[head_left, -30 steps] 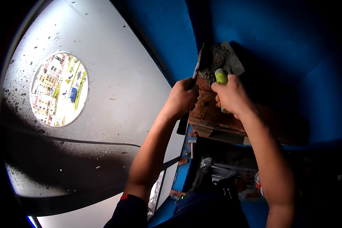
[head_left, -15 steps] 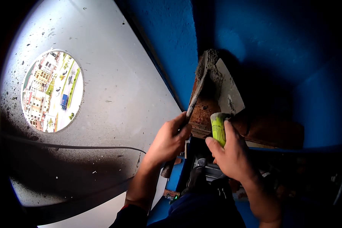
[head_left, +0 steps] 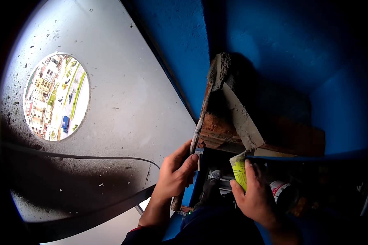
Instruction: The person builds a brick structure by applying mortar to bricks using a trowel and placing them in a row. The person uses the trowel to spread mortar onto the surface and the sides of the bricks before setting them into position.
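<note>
Hands (head_left: 176, 174) full: long, possibly trowel-like tool (head_left: 197, 132) in left, yellow-handled trowel (head_left: 244, 126) in right.

Yellow-green trowel handle (head_left: 239, 173) with dark markings, grey blade (head_left: 243, 121), reddish-brown bricks (head_left: 217, 127), blue wall (head_left: 173, 38), black-speckled whitish panel (head_left: 124, 87)

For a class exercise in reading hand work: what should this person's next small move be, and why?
Probably ease the yellow-handled trowel toward the grey mortar at the far end of the long tool: mortar clumps there, the left hand grips that tool, and the right hand has the trowel close by, with no heap on its visible face.
</note>
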`<state>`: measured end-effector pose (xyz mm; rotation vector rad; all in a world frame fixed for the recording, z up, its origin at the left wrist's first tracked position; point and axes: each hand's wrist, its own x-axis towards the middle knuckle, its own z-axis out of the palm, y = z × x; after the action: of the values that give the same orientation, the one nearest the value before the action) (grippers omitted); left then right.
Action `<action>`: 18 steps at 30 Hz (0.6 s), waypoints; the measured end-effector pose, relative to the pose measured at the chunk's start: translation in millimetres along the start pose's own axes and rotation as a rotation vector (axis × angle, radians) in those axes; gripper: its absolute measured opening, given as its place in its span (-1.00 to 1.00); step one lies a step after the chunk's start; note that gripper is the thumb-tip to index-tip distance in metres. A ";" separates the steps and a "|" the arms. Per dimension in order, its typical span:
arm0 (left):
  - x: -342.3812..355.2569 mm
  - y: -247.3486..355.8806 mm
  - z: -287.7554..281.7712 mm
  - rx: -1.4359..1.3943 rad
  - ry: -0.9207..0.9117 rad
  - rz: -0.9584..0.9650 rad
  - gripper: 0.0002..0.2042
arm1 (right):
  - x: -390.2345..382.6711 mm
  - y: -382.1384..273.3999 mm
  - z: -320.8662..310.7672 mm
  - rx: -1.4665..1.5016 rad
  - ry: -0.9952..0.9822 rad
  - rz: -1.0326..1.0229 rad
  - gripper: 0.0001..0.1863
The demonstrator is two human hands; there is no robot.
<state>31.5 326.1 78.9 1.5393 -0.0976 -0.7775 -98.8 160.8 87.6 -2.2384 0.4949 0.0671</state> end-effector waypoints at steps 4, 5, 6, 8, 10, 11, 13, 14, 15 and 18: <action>9.0 2.5 -10.8 -0.196 0.006 0.081 -0.57 | 8.3 6.9 -24.2 0.086 0.162 -0.088 -0.35; 16.0 7.0 -12.0 -0.225 -0.005 0.074 -0.58 | 16.9 16.4 -40.0 0.028 0.185 -0.117 -0.34; 22.7 12.3 -6.1 -0.244 0.047 0.157 -0.60 | 28.8 30.3 -50.0 -0.047 0.267 -0.155 -0.35; 40.8 6.8 -24.4 -0.162 0.046 0.141 -0.63 | 60.3 44.6 -70.3 -0.162 0.415 -0.158 -0.43; 57.8 7.7 -36.9 -0.118 0.050 0.089 -0.66 | 89.4 34.1 -97.9 -0.252 0.353 -0.117 -0.58; 68.5 5.8 -41.0 -0.126 0.050 0.089 -0.66 | 99.7 29.7 -112.2 -0.302 0.227 -0.104 -0.65; 89.0 5.7 -43.4 -0.113 0.006 0.022 -0.68 | 125.4 55.5 -128.6 -0.361 0.119 -0.393 -0.70; 96.4 8.7 -38.4 -0.112 0.018 0.001 -0.70 | 139.6 61.7 -133.9 -0.406 0.089 -0.408 -0.70; 98.1 15.0 -36.0 -0.109 0.029 0.005 -0.70 | 155.6 61.3 -138.1 -0.440 0.057 -0.435 -0.70; 112.5 20.2 -28.6 -0.057 0.006 -0.019 -0.69 | 205.1 64.0 -151.1 -0.577 0.091 -0.378 -0.71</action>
<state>139.9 290.8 49.1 1.4904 -0.0556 -0.7845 49.0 -56.0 98.2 -2.8750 0.0898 -0.1017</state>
